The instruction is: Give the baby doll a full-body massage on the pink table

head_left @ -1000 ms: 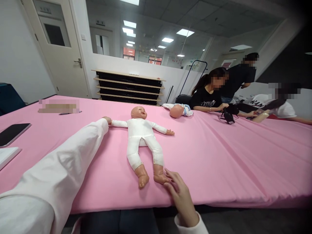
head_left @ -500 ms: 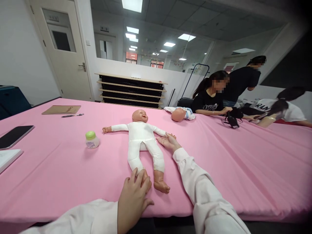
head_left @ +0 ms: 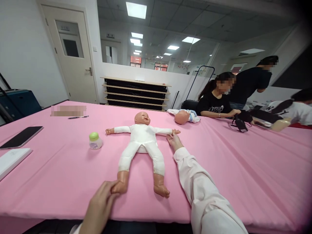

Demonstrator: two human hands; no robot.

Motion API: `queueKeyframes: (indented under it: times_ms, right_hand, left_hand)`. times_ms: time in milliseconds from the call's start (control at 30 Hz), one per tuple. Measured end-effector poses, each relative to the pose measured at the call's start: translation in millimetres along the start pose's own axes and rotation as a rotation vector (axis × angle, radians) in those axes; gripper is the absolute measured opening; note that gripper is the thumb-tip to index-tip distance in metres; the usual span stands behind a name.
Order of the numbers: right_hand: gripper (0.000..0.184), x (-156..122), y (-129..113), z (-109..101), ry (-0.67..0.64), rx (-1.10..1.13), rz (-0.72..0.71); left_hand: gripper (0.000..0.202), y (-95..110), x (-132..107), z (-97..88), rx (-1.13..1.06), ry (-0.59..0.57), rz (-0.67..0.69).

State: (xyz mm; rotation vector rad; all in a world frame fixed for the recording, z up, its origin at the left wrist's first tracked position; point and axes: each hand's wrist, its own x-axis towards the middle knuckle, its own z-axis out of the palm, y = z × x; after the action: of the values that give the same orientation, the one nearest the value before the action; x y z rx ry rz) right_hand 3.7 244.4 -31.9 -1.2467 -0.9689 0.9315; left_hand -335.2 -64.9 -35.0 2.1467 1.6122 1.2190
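Left hand [head_left: 100, 201] at 7 o'clock of the white-clad doll [head_left: 143, 135], pinching its foot [head_left: 123, 178] at the toes; right hand [head_left: 175, 142] at 3 o'clock, up against the doll's hand [head_left: 176, 131], can't tell if gripping. Left to right on the pink-covered counter [head_left: 231, 169]: phone [head_left: 23, 137] at 9 o'clock, pen [head_left: 78, 117] at 10, green-lidded jar [head_left: 95, 141] at 9, doll flat on its back, head at 12, arms spread, legs apart, second doll [head_left: 182, 117] at 2, seated co-worker [head_left: 211, 105] in black past that.
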Motion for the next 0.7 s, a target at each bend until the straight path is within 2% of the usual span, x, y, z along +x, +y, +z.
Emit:
queueKeyframes:
  times_ms: [100, 167, 233, 300, 400, 500, 633, 700]
  right_hand:
    - [0.026, 2.5, -6.4, 1.3, 0.109, 0.053, 0.057]
    - [0.028, 4.9, -17.8, 5.2, 0.133, 0.072, 0.036]
    - [0.031, 8.1, -34.3, 13.1, 0.123, 0.076, -0.026]
    - [0.033, 10.8, -52.7, 25.5, 0.081, 0.067, -0.112]
    - [0.034, 11.5, -75.3, 50.2, -0.071, -0.144, -0.371]
    - [0.033, 8.2, -83.5, 75.7, -0.342, -0.539, -0.616]
    - [0.038, 3.1, -77.9, 103.5, -0.681, -0.884, -0.687]
    - [0.036, 1.7, -76.2, 111.3, -0.75, -0.94, -0.697]
  left_hand:
    - [0.015, -6.3, 32.4, -41.6, 0.036, 0.013, 0.02]
    - [0.016, 3.0, 63.9, -63.7, 0.09, 0.015, 0.073]
    - [0.019, 22.5, 98.3, -76.1, 0.092, -0.023, 0.187]
    - [0.025, 46.7, 131.9, -75.8, 0.076, -0.104, 0.3]
    - [0.029, 76.7, 175.3, -49.6, 0.109, -0.253, 0.457]
    - [0.026, 87.7, 200.9, 1.4, 0.344, -0.35, 0.638]
    - [0.02, 83.7, 205.3, 73.4, 0.54, -0.41, 0.779]
    - [0.021, 82.1, 203.4, 90.0, 0.556, -0.451, 0.79]
